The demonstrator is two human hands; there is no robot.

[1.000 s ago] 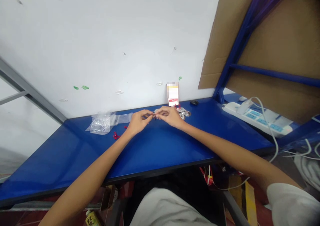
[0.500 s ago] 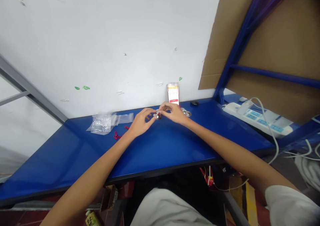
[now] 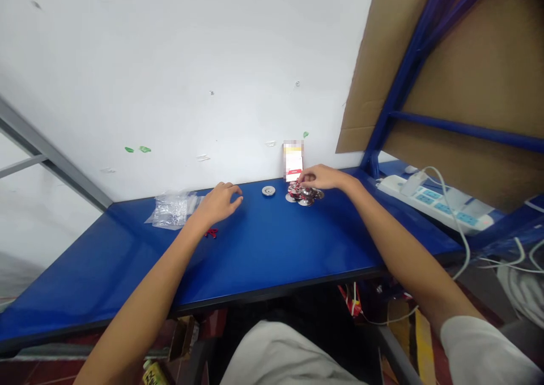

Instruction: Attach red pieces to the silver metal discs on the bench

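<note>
My right hand is at a pile of shiny round metal pieces with red bits, its thumb and fingers pinched together over the left side. What it pinches is too small to make out. My left hand hovers over the table to the left, thumb and fingers apart, holding nothing. Between the hands, a single round silver disc lies flat by the wall. Red cords lie beside my left wrist, partly covered by the arm.
Clear plastic bags lie on the blue table at left. A lit phone leans against the wall behind the pile. To the right is a white power strip with cables.
My hands were together at a small shiny metal piece and have parted. The right moved right to the pile, the left moved left. The silver disc now shows on the table between them.
</note>
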